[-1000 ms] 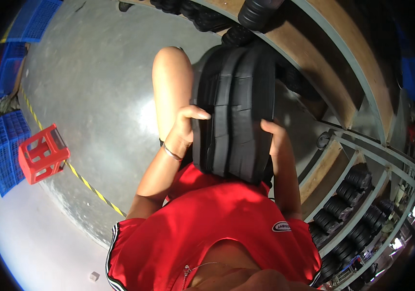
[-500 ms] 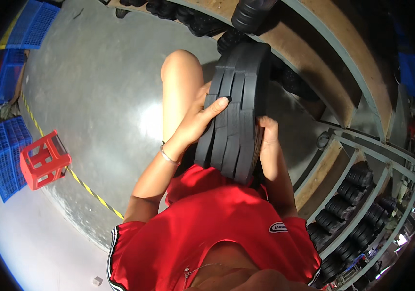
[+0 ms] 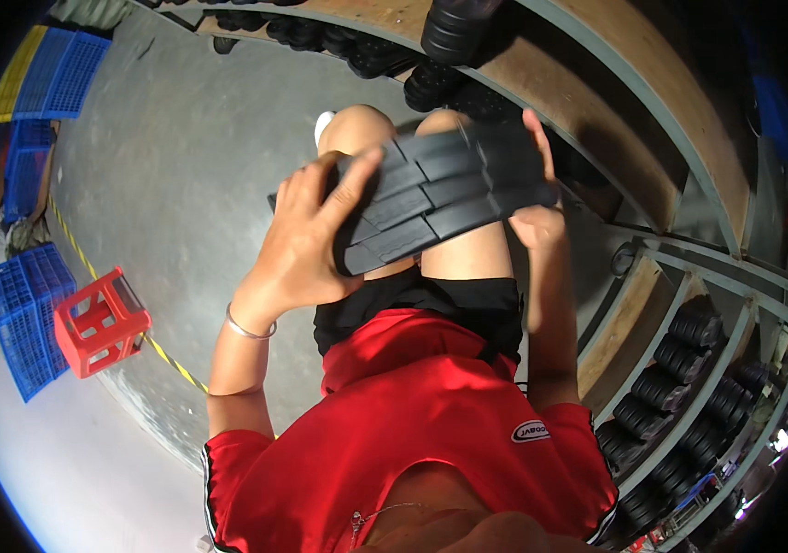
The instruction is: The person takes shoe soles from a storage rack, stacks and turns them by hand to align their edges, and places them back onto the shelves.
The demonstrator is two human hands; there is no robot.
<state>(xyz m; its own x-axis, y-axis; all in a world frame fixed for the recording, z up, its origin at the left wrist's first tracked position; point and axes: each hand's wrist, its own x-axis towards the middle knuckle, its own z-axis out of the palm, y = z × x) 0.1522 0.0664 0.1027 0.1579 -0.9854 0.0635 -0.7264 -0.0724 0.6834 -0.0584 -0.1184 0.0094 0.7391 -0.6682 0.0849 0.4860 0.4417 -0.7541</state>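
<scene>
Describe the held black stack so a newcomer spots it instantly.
Find the red shirt, then look above it in the picture, over the bare legs. Between the left hand and the right hand is the black layered stack. Other black bundles sit on racks; only this one is held.

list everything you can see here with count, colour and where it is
black stack: one, black, between the hands, over the thighs
stool: one, red, left
crates: several, blue, left
yellow crate: one, yellow, upper left
tape: one strip, yellow and black, left floor
shelves: several, brown boards with grey frames, top and right
black bundles: many, black, on the shelves
bracelet: one, silver, left wrist
shirt: one, red, on the person
shorts: one pair, black, on the person
left hand: one, bare, stack's left end
right hand: one, bare, stack's right end
</scene>
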